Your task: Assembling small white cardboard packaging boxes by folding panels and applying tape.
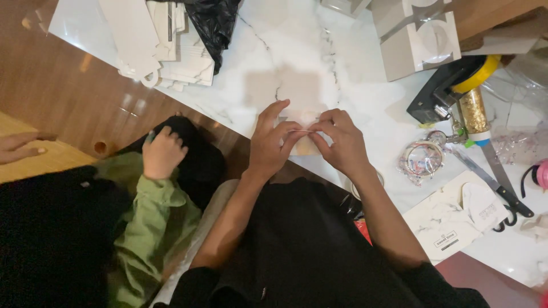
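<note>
On the white marble table we see few true containers. A folded grey-and-white paper box stands at the far edge to the right, and we cannot tell what is inside it. A black plastic bag lies crumpled at the far edge, its contents hidden. Beside it sits a stack of flat white box blanks, not yet folded. A clear round tub near our right forearm holds small mixed bits, too small to name.

Our left hand and right hand meet at the table's near edge. Both are curled, with thumb and forefinger of each pinching a small clear plastic pouch; the left forefinger sticks out straight above it. The pouch lies directly between the two hands, its top edge caught in both pinches, its lower part resting on the marble.

Right of our hands lie a black tape dispenser with a yellow roll, a tube of gold flakes, black-handled scissors and a white printed card.

To our left another person in a green sleeve rests a loosely closed hand on a dark cloth, well apart from the pouch.
</note>
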